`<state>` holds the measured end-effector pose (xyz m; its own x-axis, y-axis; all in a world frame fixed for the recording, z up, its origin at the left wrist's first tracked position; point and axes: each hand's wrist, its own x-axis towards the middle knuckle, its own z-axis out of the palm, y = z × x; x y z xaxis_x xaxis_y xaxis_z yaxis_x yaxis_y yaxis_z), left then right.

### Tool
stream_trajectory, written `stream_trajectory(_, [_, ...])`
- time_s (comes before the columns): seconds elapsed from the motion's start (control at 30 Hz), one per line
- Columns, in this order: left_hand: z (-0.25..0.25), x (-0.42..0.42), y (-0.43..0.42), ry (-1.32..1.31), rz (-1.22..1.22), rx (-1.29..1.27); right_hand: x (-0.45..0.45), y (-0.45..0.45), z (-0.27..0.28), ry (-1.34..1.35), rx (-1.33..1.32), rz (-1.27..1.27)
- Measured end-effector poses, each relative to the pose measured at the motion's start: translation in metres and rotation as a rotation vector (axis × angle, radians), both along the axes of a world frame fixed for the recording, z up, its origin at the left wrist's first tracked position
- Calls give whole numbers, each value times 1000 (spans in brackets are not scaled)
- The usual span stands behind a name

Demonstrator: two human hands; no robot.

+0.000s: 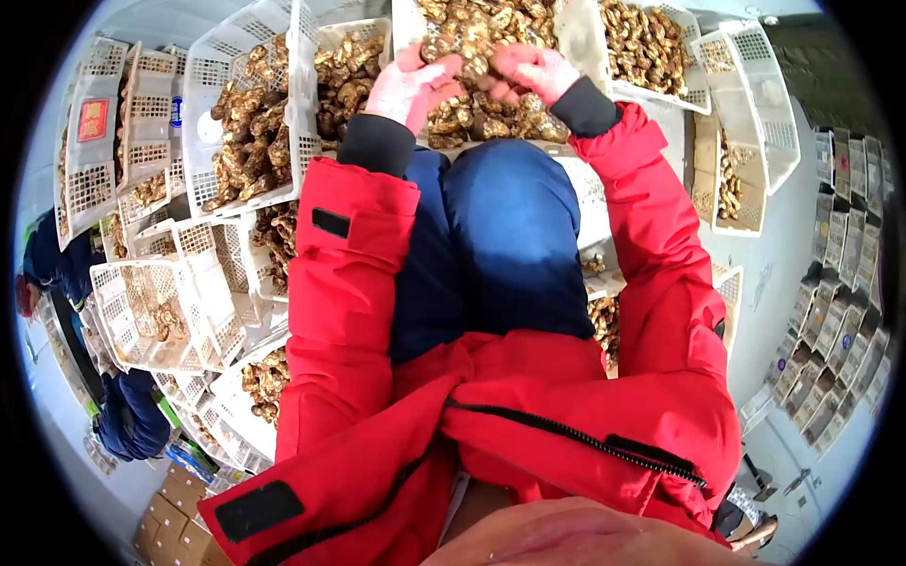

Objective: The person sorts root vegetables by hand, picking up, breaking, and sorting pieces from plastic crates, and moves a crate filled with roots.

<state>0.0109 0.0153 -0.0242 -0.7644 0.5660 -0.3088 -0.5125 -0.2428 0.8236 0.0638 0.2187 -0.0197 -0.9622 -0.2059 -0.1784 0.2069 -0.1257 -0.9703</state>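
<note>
In a white plastic crate (408, 26) in front of my knees lies a heap of knobbly brown roots (510, 118), like ginger and caked with soil. My left hand (412, 87), in a pale thin glove, has its fingers curled at a root piece (472, 55) above the heap. From the other side my right hand (536, 72), gloved alike, bends its fingers round the same piece. The undersides of the fingers are partly hidden by the roots.
Crates of similar roots stand left (255, 141) and right (651, 47). A tilted crate (151, 311) at left holds a few pieces. People in dark clothing (132, 415) are at far left, near cardboard boxes (175, 514). Stacked crates (840, 330) line the right.
</note>
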Motion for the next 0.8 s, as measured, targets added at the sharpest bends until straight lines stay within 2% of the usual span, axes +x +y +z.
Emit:
stream_trajectory(0.03, [1,0,-1,-68,60,55,2,1,0,18,2,-38])
stream_trajectory(0.1, [2,-6,-3,-60,131,-43,-8,19,-6,20,-38,-182])
stream_trajectory(0.13, [2,-3,-2,-121,320,-14,-14,33,-24,32,-9,-253])
stream_trajectory(0.17, [-28,-20,-15,-153,232,149,-22,51,-50,45,20,-321])
stream_trajectory(0.23, [-21,-14,-17,-162,249,308,-34,80,-95,-159,733,-196])
stream_trajectory(0.3, [-5,-9,-15,-134,164,361,-25,77,-98,-191,1376,108])
stream_trajectory(0.33, [-1,-7,-13,-120,122,386,-24,84,-132,-202,1391,244])
stream_trajectory(0.43, [-8,-11,-14,-170,113,415,-2,59,-157,-155,2002,617])
stream_trajectory(0.47, [-1,-7,-7,-59,139,238,0,56,-167,-190,1979,722])
stream_trajectory(0.5, [-3,-9,-9,-91,122,278,0,57,-174,-224,1953,826])
stream_trajectory(0.57, [-10,-13,-14,-154,88,360,-4,68,-176,-124,1816,857])
stream_trajectory(0.6, [0,-8,-9,-60,70,245,-4,70,-193,-30,1913,811])
stream_trajectory(0.63, [-6,-10,-10,-127,78,310,-3,75,-208,62,2008,759])
stream_trajectory(0.7, [-21,-20,-16,-251,97,446,-9,77,-159,-203,1364,365])
stream_trajectory(0.73, [2,-9,-10,-145,118,335,-7,70,-132,-270,1032,232])
stream_trajectory(0.77, [5,-4,-6,-209,168,327,-8,67,-118,-326,697,102])
stream_trajectory(0.8, [9,-2,-2,-269,217,320,-5,70,-129,-274,302,-11])
